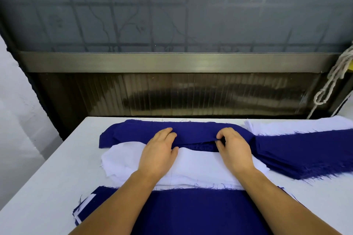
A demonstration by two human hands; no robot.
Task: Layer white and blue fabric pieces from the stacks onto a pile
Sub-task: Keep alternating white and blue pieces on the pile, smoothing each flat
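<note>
Right hand [232, 147] is pinching the blue piece [193, 131] at its near edge atop the far stack; left hand [159, 149] is pressing flat, fingers straight. Cloth looks limp, light, fraying: lifting by the edge seems best.

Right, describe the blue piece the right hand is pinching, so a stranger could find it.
On the white table, look to the far edge, just before the window. The blue fabric piece lies flat there on the far blue stack. Unlike its neighbours, its near edge is lifted in the right hand's pinch while the left hand rests flat.
</note>
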